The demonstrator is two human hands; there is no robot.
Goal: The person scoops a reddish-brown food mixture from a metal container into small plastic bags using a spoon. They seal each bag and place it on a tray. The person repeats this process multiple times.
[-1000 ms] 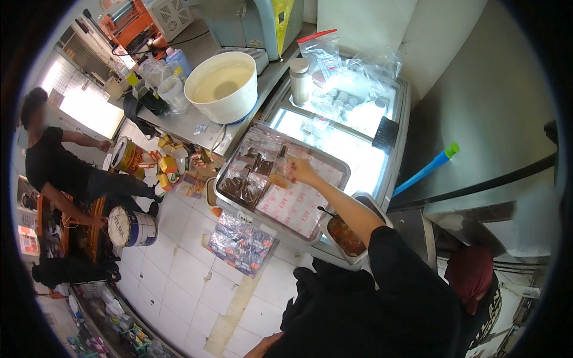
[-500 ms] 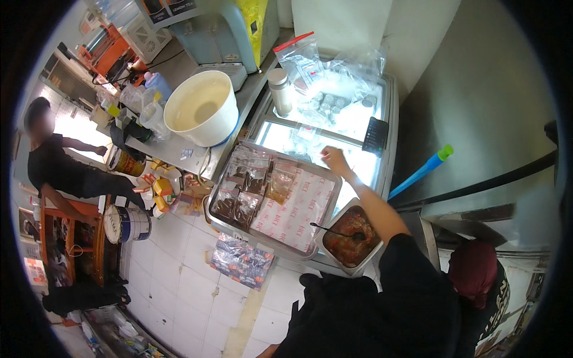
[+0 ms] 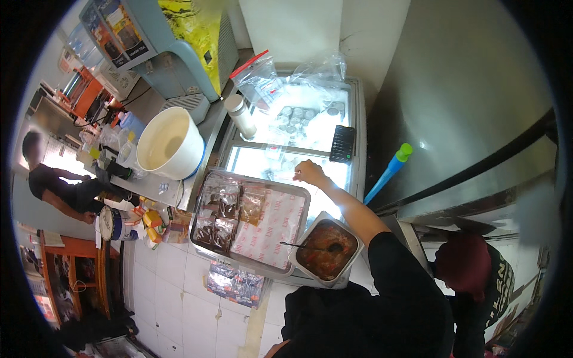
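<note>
My right hand (image 3: 307, 173) reaches over the lit glass top of a chest freezer (image 3: 280, 158), its fingers pinched on something I cannot make out. Below it sits a metal tray (image 3: 289, 268) with pink printed paper (image 3: 268, 232), dark-filled sachets (image 3: 227, 203) and an amber sachet (image 3: 252, 212). Right of the tray, a square container (image 3: 322, 259) holds reddish-brown food and a black ladle. A clear bag (image 3: 274, 152) lies beyond my hand. Only a sliver of my left hand or forearm (image 3: 276, 349) shows at the lower edge, fingers hidden.
A white bucket (image 3: 167, 143) stands on the counter (image 3: 188, 182) by a drink dispenser. A bottle (image 3: 239, 116), black device (image 3: 341, 143) and bags occupy the freezer. A blue-handled pole (image 3: 388, 173) leans rightward. One co-worker (image 3: 57, 188) is at left, another (image 3: 465, 274) at lower right.
My right hand has left the amber sachet on the tray and moved up onto the freezer's glass. The view has shifted, and the co-worker at left has changed position.
</note>
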